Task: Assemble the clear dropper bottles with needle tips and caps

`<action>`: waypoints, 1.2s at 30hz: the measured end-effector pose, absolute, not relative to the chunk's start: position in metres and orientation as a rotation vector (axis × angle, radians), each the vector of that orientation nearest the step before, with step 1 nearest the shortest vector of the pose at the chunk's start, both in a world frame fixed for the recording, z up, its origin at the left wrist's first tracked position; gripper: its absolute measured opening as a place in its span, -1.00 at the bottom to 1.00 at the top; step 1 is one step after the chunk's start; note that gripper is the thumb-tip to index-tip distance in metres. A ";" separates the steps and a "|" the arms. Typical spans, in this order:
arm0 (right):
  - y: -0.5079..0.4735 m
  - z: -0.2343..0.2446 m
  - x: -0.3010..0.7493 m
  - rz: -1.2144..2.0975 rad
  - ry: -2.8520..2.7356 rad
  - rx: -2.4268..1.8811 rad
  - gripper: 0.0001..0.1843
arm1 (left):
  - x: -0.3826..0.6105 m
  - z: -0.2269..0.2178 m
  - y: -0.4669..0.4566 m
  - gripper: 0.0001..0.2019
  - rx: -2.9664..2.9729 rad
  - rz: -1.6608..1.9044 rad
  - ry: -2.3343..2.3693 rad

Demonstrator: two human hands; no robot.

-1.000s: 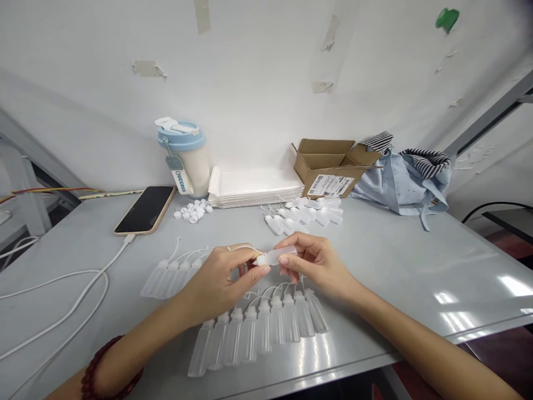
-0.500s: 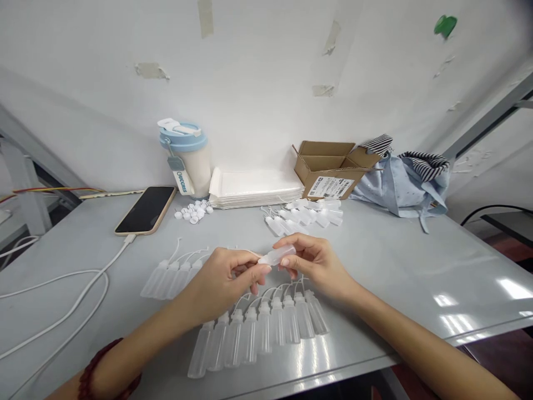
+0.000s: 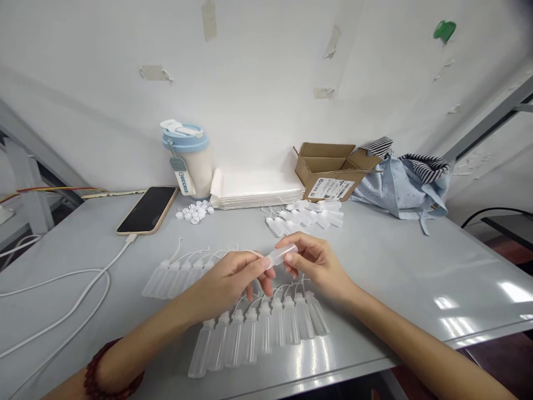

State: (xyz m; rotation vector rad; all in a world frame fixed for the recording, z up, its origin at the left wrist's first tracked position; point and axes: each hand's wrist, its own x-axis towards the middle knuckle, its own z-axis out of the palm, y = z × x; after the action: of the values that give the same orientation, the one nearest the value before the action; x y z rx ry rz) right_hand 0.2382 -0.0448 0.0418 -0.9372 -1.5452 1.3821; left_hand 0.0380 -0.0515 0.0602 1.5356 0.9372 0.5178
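Between my two hands is a small translucent plastic bottle [image 3: 283, 253], held nearly level above the table. My left hand [image 3: 239, 276] pinches its neck end with thumb and fingers, which cover that end. My right hand [image 3: 313, 256] grips the bottle's base end between thumb and fingertips. Below my hands lies a front row of similar bottles [image 3: 250, 339], side by side, thin white strips at their necks. Part of another row of bottles [image 3: 170, 279] shows to the left, partly behind my left hand. A loose group of bottles [image 3: 306, 215] lies farther back.
Small white caps [image 3: 195, 211] lie in a pile near a blue-lidded cup [image 3: 192, 166]. A phone [image 3: 147, 210] with a charging cable [image 3: 85, 291] is at left. White padded envelopes [image 3: 256, 186], an open cardboard box [image 3: 328, 169] and a blue cloth bag [image 3: 400, 186] stand along the wall.
My left fingers have shifted along to the bottle's neck, the thumb now pressing over it. The bottle has moved slightly right. My right hand keeps its grip.
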 end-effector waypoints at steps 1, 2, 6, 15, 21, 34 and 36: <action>-0.045 0.042 0.238 1.366 -1.563 -0.942 -0.81 | 0.038 0.059 -0.052 -0.62 1.541 0.501 0.929; -0.046 0.041 0.238 1.349 -1.577 -0.949 -0.81 | 0.038 0.058 -0.052 -0.61 1.586 0.494 0.943; -0.047 0.040 0.237 1.309 -1.593 -0.977 -0.81 | 0.040 0.048 -0.056 -0.60 2.135 0.660 1.068; -0.047 0.043 0.236 1.375 -1.503 -0.990 -0.80 | 0.043 0.041 -0.056 -0.70 2.786 0.902 1.032; -0.044 0.041 0.238 1.454 -1.486 -0.893 -0.82 | 0.041 0.052 -0.058 -0.58 2.287 0.606 1.054; -0.043 0.038 0.236 1.418 -1.475 -0.972 -0.84 | 0.041 0.039 -0.053 -0.69 3.099 0.919 1.060; -0.040 0.039 0.238 1.427 -1.460 -0.943 -0.82 | 0.041 0.038 -0.052 -0.73 3.009 0.934 1.109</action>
State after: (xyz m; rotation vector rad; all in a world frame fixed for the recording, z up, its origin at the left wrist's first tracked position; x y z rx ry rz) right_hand 0.2385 -0.0396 0.0388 -0.9429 -1.4596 1.4269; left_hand 0.0408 -0.0516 0.0384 3.0091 1.1085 0.9341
